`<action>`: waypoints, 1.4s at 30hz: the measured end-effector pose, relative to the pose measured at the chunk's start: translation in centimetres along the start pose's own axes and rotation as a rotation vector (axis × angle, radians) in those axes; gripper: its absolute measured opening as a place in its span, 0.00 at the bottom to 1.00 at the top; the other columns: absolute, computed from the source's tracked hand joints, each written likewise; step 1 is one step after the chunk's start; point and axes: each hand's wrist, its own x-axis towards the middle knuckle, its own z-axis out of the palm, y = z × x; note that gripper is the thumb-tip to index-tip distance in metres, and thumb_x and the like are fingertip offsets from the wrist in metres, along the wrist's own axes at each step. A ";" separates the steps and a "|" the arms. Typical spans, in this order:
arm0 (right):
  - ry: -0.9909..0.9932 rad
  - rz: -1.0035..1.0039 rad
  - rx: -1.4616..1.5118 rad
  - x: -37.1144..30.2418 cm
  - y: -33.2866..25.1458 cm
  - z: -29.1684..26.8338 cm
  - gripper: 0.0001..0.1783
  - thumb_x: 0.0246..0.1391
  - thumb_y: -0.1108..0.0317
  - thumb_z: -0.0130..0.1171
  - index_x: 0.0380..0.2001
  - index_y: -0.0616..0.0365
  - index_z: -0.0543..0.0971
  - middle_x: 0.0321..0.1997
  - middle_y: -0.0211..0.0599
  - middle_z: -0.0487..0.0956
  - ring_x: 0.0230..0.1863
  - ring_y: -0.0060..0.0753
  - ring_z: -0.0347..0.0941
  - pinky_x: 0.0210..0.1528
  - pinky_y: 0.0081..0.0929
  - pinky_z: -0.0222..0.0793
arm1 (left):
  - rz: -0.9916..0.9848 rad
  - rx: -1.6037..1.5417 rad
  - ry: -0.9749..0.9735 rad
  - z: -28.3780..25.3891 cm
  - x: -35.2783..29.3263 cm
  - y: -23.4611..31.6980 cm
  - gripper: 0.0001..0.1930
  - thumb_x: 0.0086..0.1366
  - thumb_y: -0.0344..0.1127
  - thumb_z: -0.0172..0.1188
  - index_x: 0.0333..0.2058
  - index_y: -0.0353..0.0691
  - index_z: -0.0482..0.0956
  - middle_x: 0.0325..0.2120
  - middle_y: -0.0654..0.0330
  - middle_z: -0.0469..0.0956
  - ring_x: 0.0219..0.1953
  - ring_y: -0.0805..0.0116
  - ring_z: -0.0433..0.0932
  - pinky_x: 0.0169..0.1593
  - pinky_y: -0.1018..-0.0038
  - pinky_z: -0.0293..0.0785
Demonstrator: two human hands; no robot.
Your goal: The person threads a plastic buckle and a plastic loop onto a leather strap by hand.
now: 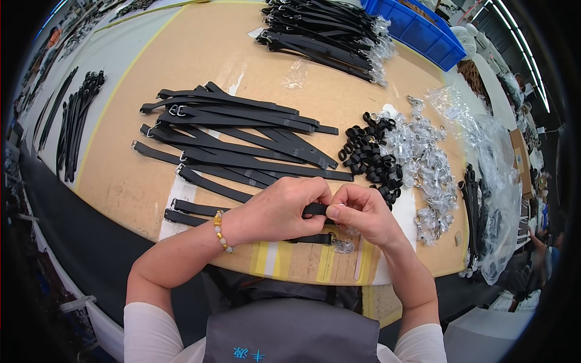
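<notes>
My left hand (285, 209) is closed around a black strap (315, 209), whose end shows between my two hands. The fingers of my right hand (365, 213) pinch at that same end; just what the tips hold there is hidden. Below my hands lies another black strap (311, 239) with a plastic-wrapped metal clasp (342, 244) at its end. Beyond my hands a pile of black straps with metal buckles (242, 145) spreads over the table. Right of this pile sits a heap of small black strap loops (370, 148).
Plastic-wrapped metal clasps (426, 160) lie at the right beside clear plastic bags (493, 175). A bundle of finished-looking black straps (321, 36) and a blue crate (417, 30) stand at the far side. More straps (78, 121) rest at the left on the tan table (139, 66).
</notes>
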 end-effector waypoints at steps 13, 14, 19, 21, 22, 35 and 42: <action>0.127 -0.291 -0.045 -0.4 1.4 2.7 0.10 0.67 0.65 0.58 0.38 0.61 0.78 0.27 0.20 0.76 0.29 0.09 0.65 0.30 0.13 0.62 | -0.006 -0.206 -0.051 0.0 -0.1 1.4 0.15 0.55 0.25 0.64 0.42 0.36 0.76 0.25 0.60 0.78 0.27 0.70 0.78 0.32 0.74 0.74; -0.004 -0.163 0.040 -0.7 0.9 1.4 0.10 0.67 0.63 0.59 0.38 0.60 0.78 0.29 0.21 0.76 0.30 0.10 0.66 0.32 0.13 0.64 | -0.036 -0.285 -0.053 -0.3 -0.3 1.3 0.16 0.56 0.24 0.65 0.44 0.36 0.75 0.28 0.62 0.78 0.30 0.76 0.77 0.32 0.78 0.73; -0.194 -0.053 0.052 -0.8 -0.3 0.0 0.13 0.67 0.59 0.62 0.38 0.58 0.78 0.31 0.22 0.77 0.30 0.12 0.69 0.32 0.15 0.65 | -0.034 -0.316 -0.080 -1.3 -0.4 1.4 0.20 0.58 0.24 0.66 0.49 0.35 0.72 0.30 0.67 0.76 0.32 0.85 0.73 0.30 0.84 0.68; -0.151 -0.067 -0.005 -1.0 -0.1 0.0 0.13 0.67 0.60 0.61 0.38 0.59 0.78 0.31 0.22 0.76 0.30 0.11 0.66 0.32 0.15 0.63 | -0.040 -0.327 -0.096 -1.1 -0.2 1.6 0.19 0.57 0.23 0.65 0.48 0.34 0.72 0.30 0.67 0.75 0.32 0.85 0.71 0.29 0.85 0.65; -0.150 -0.067 -0.008 -0.9 -0.2 0.2 0.13 0.67 0.60 0.61 0.38 0.59 0.78 0.31 0.22 0.76 0.30 0.11 0.66 0.32 0.15 0.63 | -0.039 -0.329 -0.095 -1.2 -0.3 1.4 0.19 0.57 0.23 0.65 0.48 0.34 0.72 0.30 0.67 0.75 0.32 0.85 0.71 0.29 0.85 0.65; 0.048 -0.520 -0.916 -1.1 -0.7 0.4 0.23 0.51 0.54 0.74 0.30 0.62 0.76 0.26 0.38 0.74 0.33 0.44 0.72 0.36 0.32 0.70 | -0.083 -0.236 -0.186 -1.9 -0.1 1.3 0.18 0.57 0.28 0.63 0.46 0.33 0.72 0.35 0.59 0.75 0.37 0.72 0.75 0.45 0.73 0.75; -0.043 -0.264 -1.138 -2.0 -1.4 1.0 0.30 0.42 0.51 0.78 0.39 0.59 0.75 0.35 0.43 0.77 0.39 0.46 0.77 0.43 0.37 0.73 | -0.129 0.119 -0.403 -2.4 -0.2 1.7 0.32 0.53 0.43 0.74 0.52 0.31 0.72 0.41 0.52 0.74 0.42 0.61 0.76 0.47 0.68 0.77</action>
